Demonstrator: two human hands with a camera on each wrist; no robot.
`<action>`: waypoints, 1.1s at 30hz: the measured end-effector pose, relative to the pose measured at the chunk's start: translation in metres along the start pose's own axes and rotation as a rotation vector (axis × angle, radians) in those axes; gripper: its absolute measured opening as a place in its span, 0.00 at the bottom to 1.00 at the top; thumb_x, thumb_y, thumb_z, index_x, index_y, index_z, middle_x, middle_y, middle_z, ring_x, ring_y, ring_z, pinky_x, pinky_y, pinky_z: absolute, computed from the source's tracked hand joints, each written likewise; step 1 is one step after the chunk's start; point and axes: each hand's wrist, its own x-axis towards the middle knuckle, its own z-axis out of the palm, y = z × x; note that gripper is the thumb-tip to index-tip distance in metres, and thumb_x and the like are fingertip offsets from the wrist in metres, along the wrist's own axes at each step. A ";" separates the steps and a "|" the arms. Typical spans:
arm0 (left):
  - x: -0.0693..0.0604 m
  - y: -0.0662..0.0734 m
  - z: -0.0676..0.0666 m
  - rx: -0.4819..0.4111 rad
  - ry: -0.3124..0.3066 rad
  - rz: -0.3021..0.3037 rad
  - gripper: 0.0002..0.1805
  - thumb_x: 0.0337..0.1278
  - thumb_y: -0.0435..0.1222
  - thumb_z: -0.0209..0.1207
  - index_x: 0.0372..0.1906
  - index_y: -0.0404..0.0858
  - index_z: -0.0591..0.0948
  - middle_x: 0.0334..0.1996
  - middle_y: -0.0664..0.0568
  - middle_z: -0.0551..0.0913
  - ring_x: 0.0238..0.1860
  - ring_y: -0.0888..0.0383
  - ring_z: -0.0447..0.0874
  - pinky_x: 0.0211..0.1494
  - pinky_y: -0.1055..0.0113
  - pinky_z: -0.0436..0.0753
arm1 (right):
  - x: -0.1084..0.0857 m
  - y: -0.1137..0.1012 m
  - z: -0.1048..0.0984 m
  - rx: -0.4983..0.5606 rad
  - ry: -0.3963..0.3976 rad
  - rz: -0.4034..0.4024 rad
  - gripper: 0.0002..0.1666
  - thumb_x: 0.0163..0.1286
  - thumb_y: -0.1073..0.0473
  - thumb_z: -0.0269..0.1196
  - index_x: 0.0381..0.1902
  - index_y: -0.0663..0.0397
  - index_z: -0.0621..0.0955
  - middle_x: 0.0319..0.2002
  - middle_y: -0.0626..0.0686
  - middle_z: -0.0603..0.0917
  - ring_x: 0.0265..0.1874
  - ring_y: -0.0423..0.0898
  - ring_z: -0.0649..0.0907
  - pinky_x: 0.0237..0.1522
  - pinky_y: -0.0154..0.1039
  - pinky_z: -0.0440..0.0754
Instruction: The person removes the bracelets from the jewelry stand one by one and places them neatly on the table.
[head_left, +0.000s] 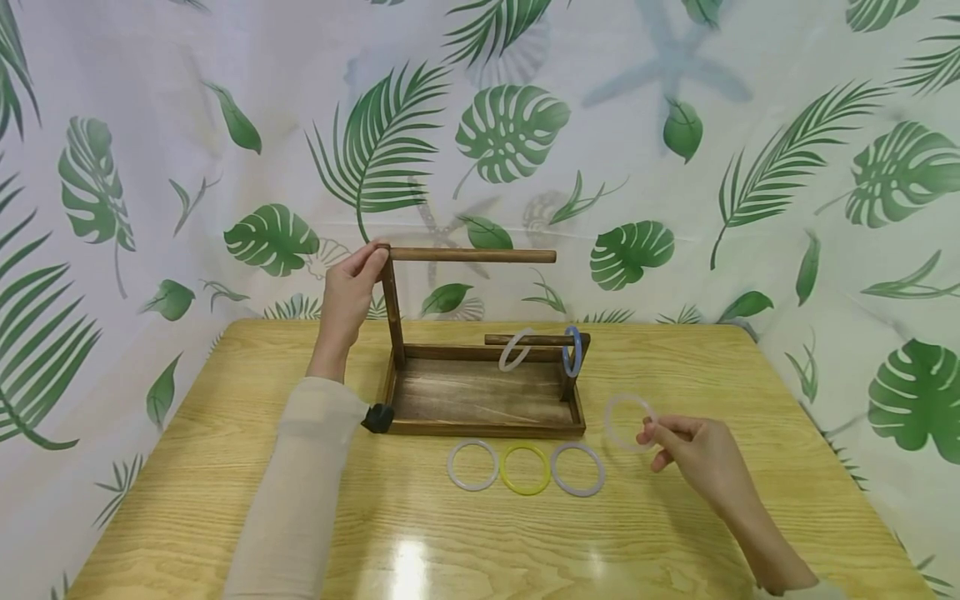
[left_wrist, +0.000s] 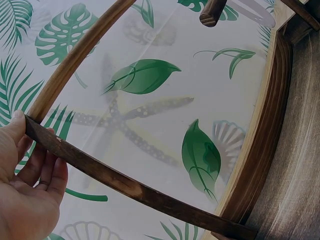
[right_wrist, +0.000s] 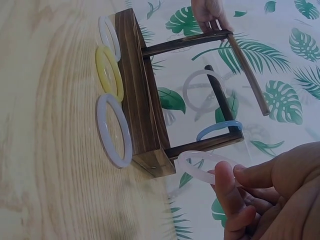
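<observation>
Left hand (head_left: 347,292) grips the wooden rack (head_left: 487,431) on the surface (head_left: 750,375) at its top left; right hand (head_left: 701,458) pinches a translucent ring (head_left: 608,422) beside the rack, whose lower bar (head_left: 550,340) carries a blue ring (head_left: 578,354) and a whitish ring (head_left: 503,359).

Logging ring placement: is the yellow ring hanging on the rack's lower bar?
No, the yellow ring lies flat on the table, in front of the rack.

In the left wrist view I see the wooden rack (left_wrist: 295,135) cut off at right, the left hand (left_wrist: 32,187) at lower left.
</observation>
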 end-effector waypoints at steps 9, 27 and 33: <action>0.000 0.000 0.000 -0.013 0.002 0.001 0.26 0.77 0.45 0.58 0.71 0.36 0.77 0.68 0.43 0.78 0.62 0.43 0.81 0.71 0.58 0.75 | -0.004 0.002 0.004 -0.001 -0.012 0.004 0.23 0.78 0.52 0.63 0.55 0.69 0.85 0.42 0.58 0.91 0.25 0.48 0.87 0.11 0.35 0.56; 0.001 -0.001 0.000 -0.016 0.004 -0.003 0.26 0.78 0.44 0.58 0.71 0.35 0.77 0.68 0.43 0.78 0.63 0.44 0.81 0.71 0.58 0.75 | -0.007 0.004 0.007 0.003 -0.025 0.016 0.22 0.78 0.53 0.63 0.56 0.68 0.85 0.40 0.56 0.91 0.25 0.48 0.87 0.11 0.33 0.55; 0.002 -0.001 0.000 -0.019 0.009 -0.009 0.26 0.77 0.44 0.58 0.71 0.35 0.77 0.67 0.43 0.78 0.63 0.44 0.81 0.71 0.59 0.75 | -0.009 0.005 0.010 0.007 -0.037 -0.002 0.21 0.78 0.54 0.63 0.54 0.68 0.86 0.40 0.54 0.91 0.25 0.49 0.87 0.10 0.31 0.55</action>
